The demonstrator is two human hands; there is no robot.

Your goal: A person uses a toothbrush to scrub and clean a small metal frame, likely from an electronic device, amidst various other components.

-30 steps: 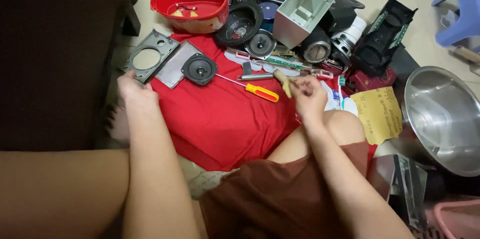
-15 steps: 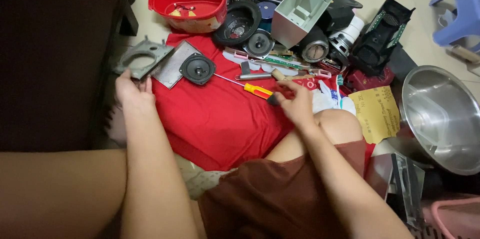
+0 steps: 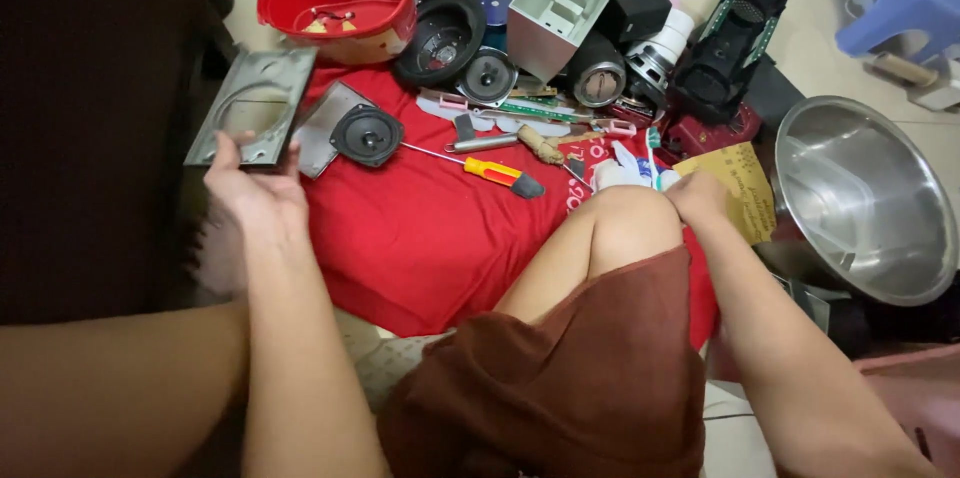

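Left hand grips the bottom edge of a grey speaker faceplate, fingers closed on it, holding it tilted above the red cloth on the floor, beside a small black speaker. Right hand rests loosely closed behind the knee, near a yellow-handled screwdriver; whether it holds anything, I cannot tell. This looks like the sorting of dismantled speaker parts.

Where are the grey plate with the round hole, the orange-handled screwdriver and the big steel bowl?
grey plate (image 3: pixel 252 108), head view, on its flat face beside the hole.
orange-handled screwdriver (image 3: pixel 492 172), head view, on the orange handle.
steel bowl (image 3: pixel 862 200), head view, on its inner wall.
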